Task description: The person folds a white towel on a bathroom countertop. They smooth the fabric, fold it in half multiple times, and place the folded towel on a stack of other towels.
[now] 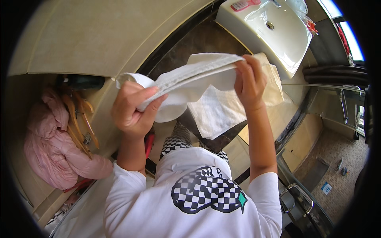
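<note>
A white cloth (199, 74) with a thick ribbed edge is stretched between my two hands at chest height. My left hand (134, 104) pinches one end of that edge between thumb and fingers. At the other end, the fingers of my right hand (251, 80) are curled round it. The cloth's lower part hangs in loose folds. Below it, a white textured towel (218, 111) lies on a dark stone counter (226, 141), hanging a little over its front edge. A cream cloth (272, 80) lies partly behind my right hand.
At the back right is a white washbasin (265, 32) with a pink brush (244, 4) on its rim. On the left hang a pink padded jacket (56, 142) and wooden hangers (79, 119). A glass shower door with a metal handle (299, 199) stands on the right.
</note>
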{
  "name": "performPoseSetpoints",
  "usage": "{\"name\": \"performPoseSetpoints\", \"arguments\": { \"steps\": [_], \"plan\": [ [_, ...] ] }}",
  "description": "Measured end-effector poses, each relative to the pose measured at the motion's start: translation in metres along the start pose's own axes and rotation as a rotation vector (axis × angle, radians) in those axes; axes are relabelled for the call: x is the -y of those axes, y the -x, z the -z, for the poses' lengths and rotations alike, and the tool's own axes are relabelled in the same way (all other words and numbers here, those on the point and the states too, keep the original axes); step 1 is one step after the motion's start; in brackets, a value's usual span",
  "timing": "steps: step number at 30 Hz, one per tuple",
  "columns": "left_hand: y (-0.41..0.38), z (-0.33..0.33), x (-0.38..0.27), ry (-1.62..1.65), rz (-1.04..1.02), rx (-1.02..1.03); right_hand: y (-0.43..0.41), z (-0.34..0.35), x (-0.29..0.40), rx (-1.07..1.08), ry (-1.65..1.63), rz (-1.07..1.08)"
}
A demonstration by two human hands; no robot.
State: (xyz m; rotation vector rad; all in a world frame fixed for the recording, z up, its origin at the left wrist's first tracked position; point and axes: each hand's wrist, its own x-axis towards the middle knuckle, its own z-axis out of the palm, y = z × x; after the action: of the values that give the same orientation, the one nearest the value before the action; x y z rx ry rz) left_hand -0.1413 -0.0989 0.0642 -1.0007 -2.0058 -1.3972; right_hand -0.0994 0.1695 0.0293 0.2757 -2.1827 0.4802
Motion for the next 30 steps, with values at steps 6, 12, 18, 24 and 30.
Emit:
{"name": "performPoseSetpoints", "arguments": {
  "steps": [6,12,18,24,30],
  "plan": [
    [-0.044,0.004,-0.025,-0.149,-0.206,-0.074,-0.073,0.048,-0.026,-0.173,0.164,0.251],
    [-0.031,0.000,-0.040,-0.138,-0.244,0.106,-0.073,0.113,-0.031,-0.001,0.135,0.324],
    [0.075,-0.043,-0.008,-0.031,-0.187,0.490,0.048,0.124,-0.026,0.621,0.076,0.152],
    [0.186,-0.073,-0.003,0.098,-0.030,0.797,0.188,0.114,-0.008,0.964,0.043,-0.169],
    [0.213,-0.085,-0.002,0.037,0.026,0.915,0.226,0.122,-0.003,0.753,0.143,-0.340]
  ]
}}
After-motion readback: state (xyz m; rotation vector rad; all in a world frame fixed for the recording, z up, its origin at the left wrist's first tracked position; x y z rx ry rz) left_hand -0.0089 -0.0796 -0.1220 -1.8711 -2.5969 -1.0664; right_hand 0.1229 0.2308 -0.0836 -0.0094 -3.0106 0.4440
